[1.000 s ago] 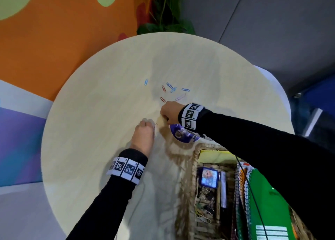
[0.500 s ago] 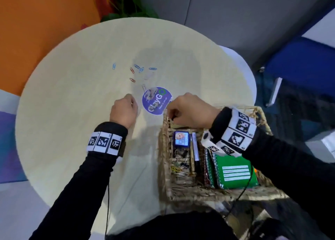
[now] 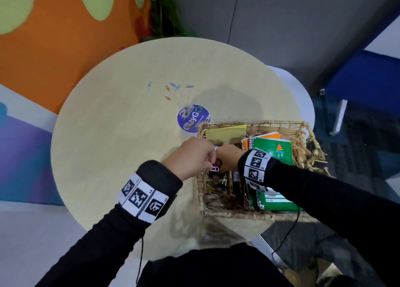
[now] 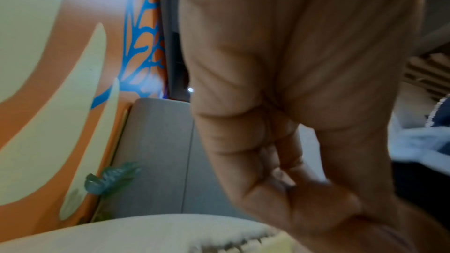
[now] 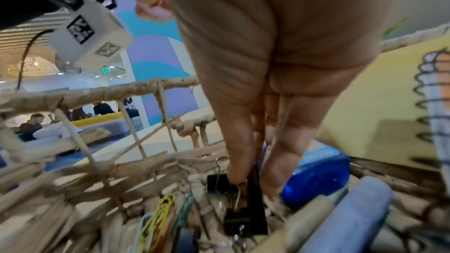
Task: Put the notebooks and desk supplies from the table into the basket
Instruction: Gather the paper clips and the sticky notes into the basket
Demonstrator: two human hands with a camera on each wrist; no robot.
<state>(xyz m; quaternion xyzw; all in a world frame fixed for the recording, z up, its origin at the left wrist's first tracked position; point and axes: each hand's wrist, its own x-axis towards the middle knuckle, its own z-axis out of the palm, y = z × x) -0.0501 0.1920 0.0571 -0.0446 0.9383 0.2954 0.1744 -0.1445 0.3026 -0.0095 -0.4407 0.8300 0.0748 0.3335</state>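
Observation:
Several coloured paper clips [image 3: 173, 88] lie loose on the round table [image 3: 112, 135], beyond a round purple sticker [image 3: 193, 118]. The wicker basket [image 3: 238, 214] stands at the table's right edge. It holds a yellow pad [image 3: 225, 133], an orange notebook [image 3: 245, 145], a green notebook [image 3: 272, 150], binder clips [image 5: 246, 218] and paper clips [image 5: 160, 211]. My left hand [image 3: 211, 164] pinches a pink paper clip [image 3: 215, 169] over the basket's left rim. My right hand [image 5: 250, 182] reaches down inside the basket, its straight fingertips touching a black binder clip.
A blue box [image 5: 316, 176] and a pale blue marker [image 5: 353, 209] lie on the basket floor beside my right hand. A white chair [image 3: 303, 100] stands behind the table. The orange wall [image 3: 65, 37] and a plant [image 3: 164, 16] are at the far side.
My left hand has moved from the table beside the sticker to the basket's left rim, carrying a paper clip. My right hand has gone deeper into the basket.

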